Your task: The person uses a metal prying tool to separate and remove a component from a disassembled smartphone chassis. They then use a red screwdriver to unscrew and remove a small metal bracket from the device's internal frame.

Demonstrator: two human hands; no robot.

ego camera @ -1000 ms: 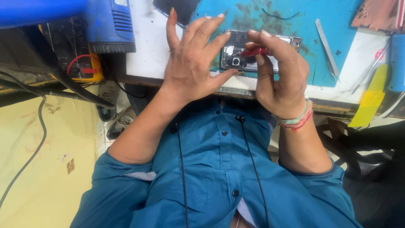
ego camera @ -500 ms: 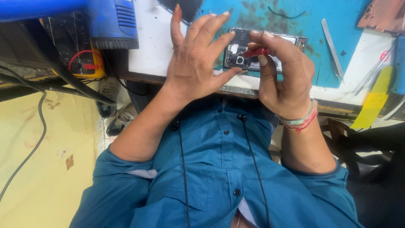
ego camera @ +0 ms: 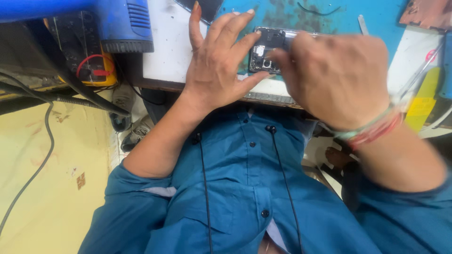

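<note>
Two bare hands meet over an opened phone [ego camera: 268,49] whose far end is hidden behind the blurred right hand [ego camera: 336,77], so its grip cannot be told. Phone's long axis runs left-right on a blue mat [ego camera: 301,19] at the workbench [ego camera: 165,51] edge. Left hand [ego camera: 219,63], fingers spread, steadies it with a fingertip and thumb.

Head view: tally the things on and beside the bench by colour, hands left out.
Blue: 2, the hot-air tool and the work mat
Black: 1, the opened phone
Yellow: 2, the multimeter and the flat plastic tool
Silver: 1, the tweezers
Total: 6
</note>
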